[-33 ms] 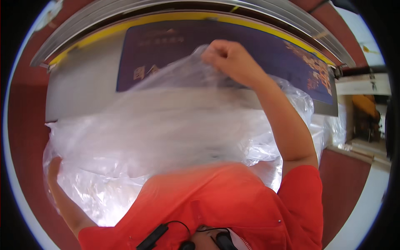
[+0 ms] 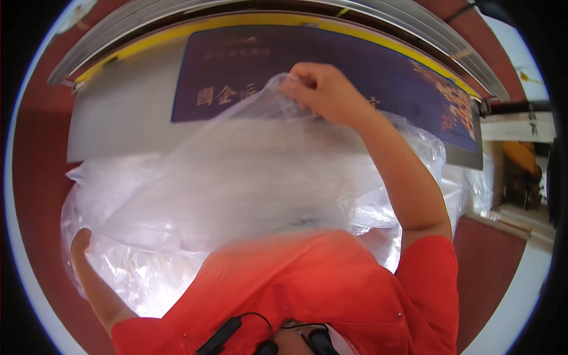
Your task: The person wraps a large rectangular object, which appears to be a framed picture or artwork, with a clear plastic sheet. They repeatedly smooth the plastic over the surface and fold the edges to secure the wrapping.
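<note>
Clear plastic sheeting (image 2: 236,171) rises to a far peak pinched in the fingertips of the right hand (image 2: 322,92), before a dark panel (image 2: 349,53). The right arm (image 2: 405,168) reaches far; the left hand (image 2: 81,241) sits near left, finger state unclear. More gold lettering (image 2: 226,96) shows than earlier.

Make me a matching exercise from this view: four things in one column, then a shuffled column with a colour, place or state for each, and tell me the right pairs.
Things:
1. right hand
2. left hand
3. clear plastic sheet
4. dark printed panel

Descriptions:
A. see-through and wrinkled, one part lifted
B. low at the picture's left side
C. purple-blue, partly hidden from view
D. closed on a raised edge, near the top centre

Right pairs: 1-D, 2-B, 3-A, 4-C.
</note>
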Available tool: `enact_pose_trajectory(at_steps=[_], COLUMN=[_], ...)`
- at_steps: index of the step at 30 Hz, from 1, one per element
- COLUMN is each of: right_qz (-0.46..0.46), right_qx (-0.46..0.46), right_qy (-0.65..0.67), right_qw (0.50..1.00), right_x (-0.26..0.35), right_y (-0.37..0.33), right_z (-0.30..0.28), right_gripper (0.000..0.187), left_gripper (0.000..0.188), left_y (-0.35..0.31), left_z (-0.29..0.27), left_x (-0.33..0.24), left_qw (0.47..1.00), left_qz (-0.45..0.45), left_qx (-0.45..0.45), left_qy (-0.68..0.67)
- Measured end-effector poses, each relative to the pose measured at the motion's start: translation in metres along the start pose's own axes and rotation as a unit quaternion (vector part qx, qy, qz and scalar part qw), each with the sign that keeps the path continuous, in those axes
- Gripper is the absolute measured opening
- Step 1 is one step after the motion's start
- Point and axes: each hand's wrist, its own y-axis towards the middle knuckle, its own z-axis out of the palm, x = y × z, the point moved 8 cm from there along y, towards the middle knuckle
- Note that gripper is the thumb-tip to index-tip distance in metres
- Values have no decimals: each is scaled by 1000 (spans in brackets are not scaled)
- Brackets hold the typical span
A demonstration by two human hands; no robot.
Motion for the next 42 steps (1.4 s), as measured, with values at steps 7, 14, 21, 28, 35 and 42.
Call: enact_pose_trajectory(at_steps=[7, 14, 21, 28, 35, 42], right_qz=[-64, -128, -26, -32, 30, 336], right_qx=[35, -146, -58, 56, 152, 24], right_qy=[-64, -307, 13, 433, -187, 162], right_qw=[995, 932, 998, 899, 970, 927], right_x=[44, 70, 32, 38, -73, -236], right_y=[-25, -96, -134, -130, -140, -261], right_z=[54, 0, 7, 74, 85, 2], right_gripper=[18, 18, 24, 37, 34, 52], left_gripper=[12, 10, 11, 15, 30, 33], left_y=[1, -37, -67, -68, 0, 89], left_z=[26, 56, 59, 80, -126, -168], left_x=[-312, -500, -511, -462, -245, -66], left_qw=[934, 832, 804, 727, 872, 986], left_qz=[329, 413, 382, 166, 201, 36], left_qx=[3, 110, 107, 139, -9, -164], left_qy=[-137, -354, -443, -651, -446, -7])
